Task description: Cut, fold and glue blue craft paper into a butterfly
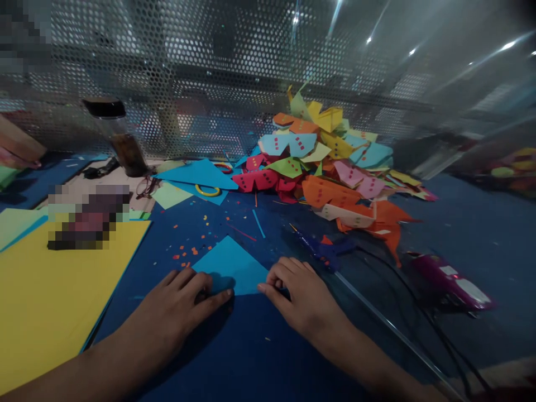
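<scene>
A folded triangle of blue paper (234, 265) lies on the dark blue tabletop, its point away from me. My left hand (184, 296) is on its left corner, fingers curled in and thumb along the near edge. At the right corner, my right hand (295, 287) pinches the paper between thumb and bent fingers. Both corners are hidden under the hands. Just beyond my right hand lies a blue glue gun (322, 248) with a clear glue stick (385, 324) trailing from its back.
Folded paper butterflies (330, 162) are heaped against the perforated metal screen (201, 67). Yellow sheets (62, 301) lie at left, a dark-lidded bottle (121, 139) behind them. Yellow-handled scissors (208, 191) sit partly under blue paper. A purple device (452, 282) and black cord are at right.
</scene>
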Available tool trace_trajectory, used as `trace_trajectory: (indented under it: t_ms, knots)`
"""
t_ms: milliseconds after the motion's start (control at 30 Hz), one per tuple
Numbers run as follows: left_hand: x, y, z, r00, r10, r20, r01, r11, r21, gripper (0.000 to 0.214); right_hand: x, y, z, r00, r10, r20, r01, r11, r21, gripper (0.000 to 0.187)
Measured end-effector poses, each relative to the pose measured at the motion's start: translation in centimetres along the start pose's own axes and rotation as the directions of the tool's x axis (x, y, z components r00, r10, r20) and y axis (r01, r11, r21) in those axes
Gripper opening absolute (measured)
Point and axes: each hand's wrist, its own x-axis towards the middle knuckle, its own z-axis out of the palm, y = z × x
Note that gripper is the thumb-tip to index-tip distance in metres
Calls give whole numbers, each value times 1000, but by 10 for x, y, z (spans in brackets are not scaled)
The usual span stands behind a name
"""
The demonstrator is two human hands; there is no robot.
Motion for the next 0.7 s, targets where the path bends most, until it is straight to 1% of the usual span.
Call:
trace_trajectory:
  t_ms: [167, 367, 533, 700]
  knots:
    - [0, 0, -1, 1000, 3, 1, -3, 1000, -7, 63, -1, 2, -2, 1000, 15, 0, -15, 1000, -15, 21]
    - [-1, 0, 0, 1000, -3, 11, 3, 1000, -4, 66, -3, 2, -5, 999, 50, 22, -50, 999, 15, 21]
    - [-2, -2, 1, 999, 24, -32, -24, 1000, -6, 64, -5, 0, -9, 998, 62, 29, -62, 998, 31, 20]
    - [-5, -2, 3, 998, 6, -60, -7, 1000, -1, 67, -7, 0, -12, 998, 66, 12, -66, 997, 33, 20]
